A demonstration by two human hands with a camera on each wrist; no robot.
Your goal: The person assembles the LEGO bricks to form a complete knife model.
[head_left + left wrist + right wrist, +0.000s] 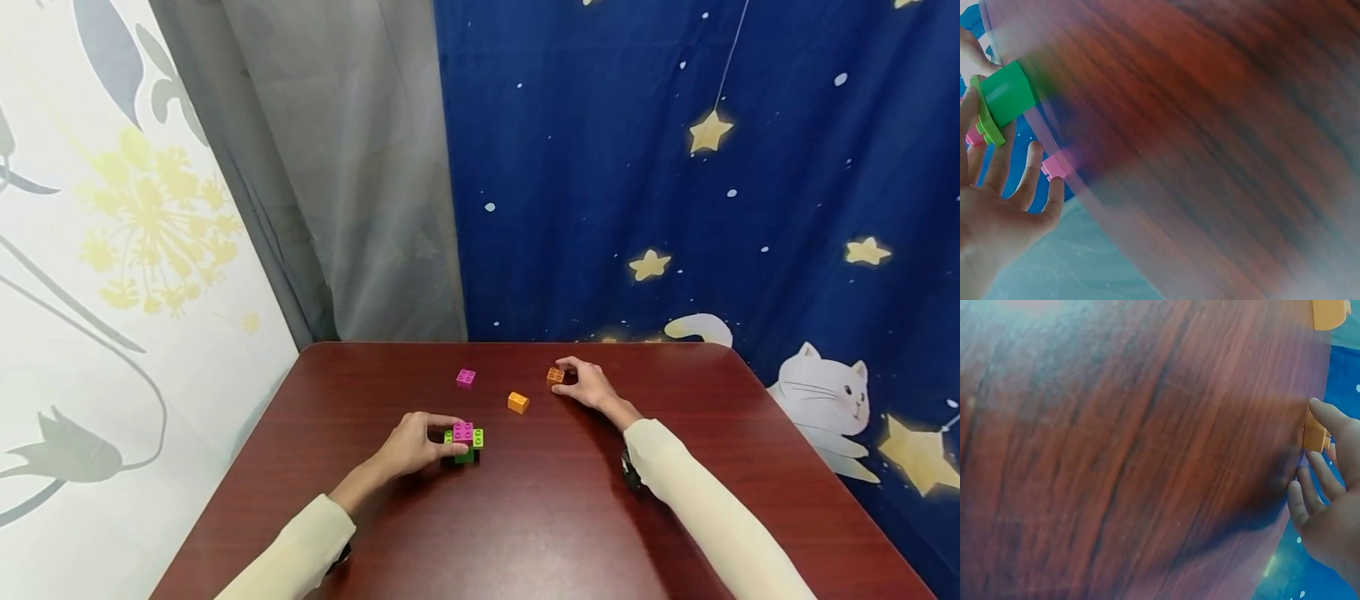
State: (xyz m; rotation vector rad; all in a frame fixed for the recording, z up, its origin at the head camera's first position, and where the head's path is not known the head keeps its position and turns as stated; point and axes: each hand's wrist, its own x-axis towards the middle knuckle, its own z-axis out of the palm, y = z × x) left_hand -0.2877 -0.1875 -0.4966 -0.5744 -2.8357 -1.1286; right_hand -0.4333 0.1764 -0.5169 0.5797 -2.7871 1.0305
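Note:
My left hand (416, 443) holds a small stack of toy building bricks between thumb and fingers. On top of the stack sits a magenta brick (462, 431), over a lime-green piece (478, 437) that sticks out to both sides. Beneath them is a green block (1007, 94), its smooth underside facing the left wrist camera. Toward the back of the table, my right hand (592, 387) has thumb and fingers around a dark orange brick (554, 377), pinching it at its sides. In the right wrist view that brick (1315, 434) shows between thumb and fingers.
A lighter orange brick (518, 402) lies between the hands, nearer the right one. Another magenta brick (466, 378) rests farther back, beyond the stack. The dark red wooden table (540, 517) ends at a grey curtain (375, 208) and a blue starry curtain (585, 192).

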